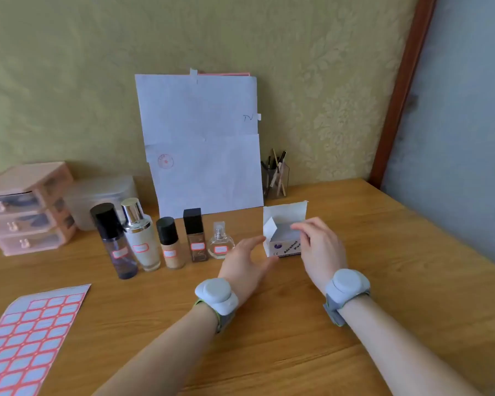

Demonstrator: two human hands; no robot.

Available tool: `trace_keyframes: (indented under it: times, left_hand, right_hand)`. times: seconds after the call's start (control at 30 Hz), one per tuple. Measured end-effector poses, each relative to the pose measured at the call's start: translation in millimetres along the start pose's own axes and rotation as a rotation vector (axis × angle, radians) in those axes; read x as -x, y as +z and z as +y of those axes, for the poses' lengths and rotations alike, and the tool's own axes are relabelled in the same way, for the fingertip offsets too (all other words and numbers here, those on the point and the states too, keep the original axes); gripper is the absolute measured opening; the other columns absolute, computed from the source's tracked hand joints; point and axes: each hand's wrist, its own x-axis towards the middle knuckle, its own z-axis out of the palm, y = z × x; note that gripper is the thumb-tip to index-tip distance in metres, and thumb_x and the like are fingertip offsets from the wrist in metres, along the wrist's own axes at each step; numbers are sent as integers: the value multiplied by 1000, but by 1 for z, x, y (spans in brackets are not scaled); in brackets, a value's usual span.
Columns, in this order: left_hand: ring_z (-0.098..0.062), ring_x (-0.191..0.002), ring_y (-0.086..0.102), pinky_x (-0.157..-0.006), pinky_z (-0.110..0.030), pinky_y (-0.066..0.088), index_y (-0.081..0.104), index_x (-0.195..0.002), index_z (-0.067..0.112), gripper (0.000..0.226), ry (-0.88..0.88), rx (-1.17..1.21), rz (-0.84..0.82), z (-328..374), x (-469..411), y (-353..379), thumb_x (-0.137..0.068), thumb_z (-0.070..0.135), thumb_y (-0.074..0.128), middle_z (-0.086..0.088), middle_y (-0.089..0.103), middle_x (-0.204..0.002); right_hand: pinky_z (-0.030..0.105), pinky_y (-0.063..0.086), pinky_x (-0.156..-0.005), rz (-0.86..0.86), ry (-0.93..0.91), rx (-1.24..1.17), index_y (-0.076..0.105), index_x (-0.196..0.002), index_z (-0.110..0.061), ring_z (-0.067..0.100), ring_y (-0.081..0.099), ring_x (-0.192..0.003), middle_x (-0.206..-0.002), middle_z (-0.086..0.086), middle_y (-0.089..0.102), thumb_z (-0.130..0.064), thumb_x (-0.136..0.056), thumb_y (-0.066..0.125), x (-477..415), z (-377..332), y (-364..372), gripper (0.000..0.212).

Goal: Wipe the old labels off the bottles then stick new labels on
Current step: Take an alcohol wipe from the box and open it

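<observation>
At frame centre-right, the right hand (317, 247) reaches its fingertips into the opened alcohol pad box (283, 232); whether it pinches a pad, I cannot tell. The left hand (245, 260) steadies the box's near corner, fingers spread. Five bottles (169, 241) left of it keep their old labels; nothing looks wiped. One label sheet (32, 338) lies lower left.

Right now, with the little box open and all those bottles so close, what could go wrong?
1. The left hand is right beside the round glass bottle at the end of the row. A bump could tip it.
2. The box is small and looks light. As the right hand reaches in at its open top, it might slide or flip if the left hand doesn't steady it.
3. The sticker sheet lies at the near left of the table. An arm could sweep it off.
</observation>
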Motion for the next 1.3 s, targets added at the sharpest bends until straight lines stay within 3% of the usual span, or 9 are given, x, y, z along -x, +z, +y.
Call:
trace_keyframes:
  times: [0.13,0.3,0.5,0.63,0.8,0.87,0.97,1.13,1.3]
  left_hand:
    - [-29,-115,64,-95,-48,56,45,-148,25,65,-2,55,-18,0,-18,16,-90,37,72,1,51,-146]
    - [-26,-121,59,-89,-51,57,34,-152,28,74,10,57,26,-4,-30,26,-89,36,72,2,44,-149]
    - [-26,-135,49,-101,-46,51,18,-158,25,87,-24,-33,-36,-7,-50,28,-89,35,70,0,39,-158]
    - [-31,-111,65,-85,-52,58,24,-154,30,74,-17,-23,-39,-10,-48,31,-92,30,66,2,54,-143]
    - [-30,-97,68,-79,-53,59,39,-145,31,60,-4,21,-52,-18,-50,31,-92,22,66,1,55,-129]
    - [-27,-88,70,-70,-48,61,41,-144,31,58,-7,56,-42,-22,-49,30,-92,19,66,1,55,-123]
    - [-17,-69,70,-49,-27,58,43,-142,31,56,-9,101,-17,-27,-48,29,-93,16,66,3,55,-115]
    - [-11,-57,66,-47,-20,54,46,-137,30,52,-12,119,-6,-30,-48,29,-93,15,67,2,57,-111]
    - [-3,-42,58,-45,-16,51,48,-134,30,47,-8,112,2,-32,-48,29,-92,16,67,-2,61,-109]
  right_hand:
    - [35,49,-61,15,-1,-13,74,-108,-16,20,62,-82,-105,-3,65,-7,-98,54,-7,10,6,24]
    - [28,40,-56,-5,-8,10,75,-104,-20,15,59,-75,-98,-8,64,-13,-98,55,-8,17,11,22]
    - [26,36,-57,-20,-5,22,75,-103,-22,14,58,-73,-97,-10,63,-13,-98,56,-7,19,13,22]
    - [27,38,-58,-16,-2,23,75,-102,-22,15,59,-73,-95,-11,63,-12,-97,57,-6,18,15,21]
    - [28,41,-61,-23,-30,1,75,-103,-20,11,54,-70,-96,-9,64,-10,-97,56,-5,15,11,23]
    - [24,38,-60,-49,-48,2,75,-103,-20,6,50,-68,-95,-11,63,-10,-97,56,-6,14,7,23]
    - [28,40,-61,-140,-59,43,75,-100,-25,7,52,-69,-90,-19,57,-15,-97,56,-13,10,1,22]
    - [25,42,-67,-300,-90,141,74,-104,-27,9,59,-82,-92,-15,65,-21,-97,54,-27,5,-8,22]
    - [36,52,-71,-378,-93,239,72,-100,-31,13,61,-82,-97,-14,57,-24,-97,51,-29,0,-16,23]
